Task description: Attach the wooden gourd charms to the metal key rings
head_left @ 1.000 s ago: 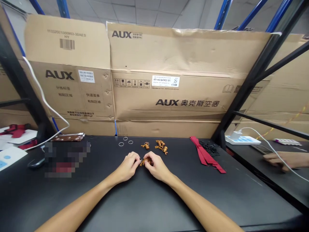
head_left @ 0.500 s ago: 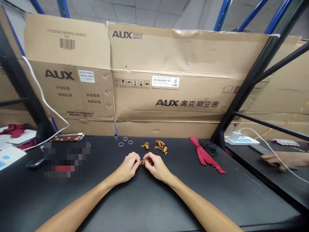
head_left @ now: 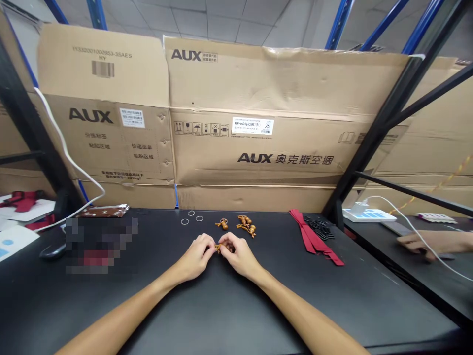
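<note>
Orange-brown cord and beads show between the two bare hands: one bead charm (head_left: 218,248), held low over the middle of the black table (head_left: 236,310). The left hand (head_left: 200,254) has thumb and forefinger together, pinching the cord end of it. The right hand (head_left: 238,253) is curled over the beads, its thumb and fingers closed on them. Those fingers hide most of the charm, so its full shape cannot be made out.

Just beyond the hands lies one loose charm (head_left: 223,224), and to its right a bunch of charms (head_left: 247,226); these overlap, and whether they are two or three is hard to tell. Three thin rings (head_left: 199,218) lie apart from one another, beyond the left hand.

Farther right, red strips (head_left: 310,239) cross each other, too overlapped for a sure count, just beside a heap of small black pieces (head_left: 320,228) that cannot be counted singly. Two cardboard panels (head_left: 251,98) stand side by side behind the table.

At far left, one blurred block of squares covers whatever lies beneath; one dark mouse (head_left: 53,251) sits just beside it. At far right, one co-worker's hand (head_left: 424,244) rests on another table, its arm cut off by the edge.
</note>
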A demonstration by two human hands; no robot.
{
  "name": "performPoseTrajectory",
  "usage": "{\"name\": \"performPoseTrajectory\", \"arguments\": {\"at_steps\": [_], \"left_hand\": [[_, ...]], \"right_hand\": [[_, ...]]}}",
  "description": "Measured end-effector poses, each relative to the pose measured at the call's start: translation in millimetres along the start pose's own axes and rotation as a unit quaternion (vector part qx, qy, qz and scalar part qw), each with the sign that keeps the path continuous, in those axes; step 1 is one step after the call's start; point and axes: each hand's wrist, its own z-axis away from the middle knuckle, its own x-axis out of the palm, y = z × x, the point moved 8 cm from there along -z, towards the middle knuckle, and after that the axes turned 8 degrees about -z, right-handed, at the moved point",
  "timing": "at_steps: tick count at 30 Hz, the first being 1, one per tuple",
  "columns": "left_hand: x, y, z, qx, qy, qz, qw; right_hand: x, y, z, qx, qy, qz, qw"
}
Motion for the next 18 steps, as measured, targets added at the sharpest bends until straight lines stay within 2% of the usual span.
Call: {"name": "performPoseTrajectory", "arguments": {"at_steps": [11, 14, 18], "left_hand": [[-4.0, 2.7, 0.3, 0.010, -0.010, 0.022, 1.000], [-6.4, 6.2, 1.7, 0.037, -0.015, -0.017, 0.999], [-5.5, 7.8, 4.7, 0.083, -0.046, -0.121, 0.988]], "right_hand": [[-3.9, 5.2, -1.6, 0.015, 0.015, 0.040, 0.999], [-5.1, 2.6, -1.2, -0.006, -0.001, 0.093, 0.996], [-8.2, -0.2, 0.1, -0.042, -0.018, 0.183, 0.982]]}}
